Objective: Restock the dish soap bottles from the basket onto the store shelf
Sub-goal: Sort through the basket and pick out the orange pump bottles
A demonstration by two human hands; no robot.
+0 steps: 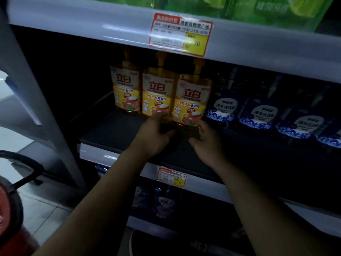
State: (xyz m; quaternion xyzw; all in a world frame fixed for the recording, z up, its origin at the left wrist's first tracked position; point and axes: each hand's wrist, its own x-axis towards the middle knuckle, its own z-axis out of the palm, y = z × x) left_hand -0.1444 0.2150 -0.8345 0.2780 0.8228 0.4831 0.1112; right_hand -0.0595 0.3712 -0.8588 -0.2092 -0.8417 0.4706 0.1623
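Observation:
Three yellow dish soap bottles with orange pump tops stand in a row on the dark shelf [114, 130]: left bottle [126, 89], middle bottle [157, 93], right bottle [192, 97]. My left hand [155, 133] is curled against the lower left side of the right bottle, with fingers between it and the middle bottle. My right hand [204, 141] cups the same bottle's lower right corner, thumb pointing under its base. The bottle stands upright on the shelf. A red basket [9, 204] with a black handle shows at the lower left edge; its contents are hidden.
Blue-and-white detergent bottles [262, 111] fill the shelf right of the yellow ones. Left of the yellow row the shelf is dark. Green refill pouches [239, 6] sit on the shelf above, behind a price tag [180, 35]. A white upright post [36, 100] stands at left.

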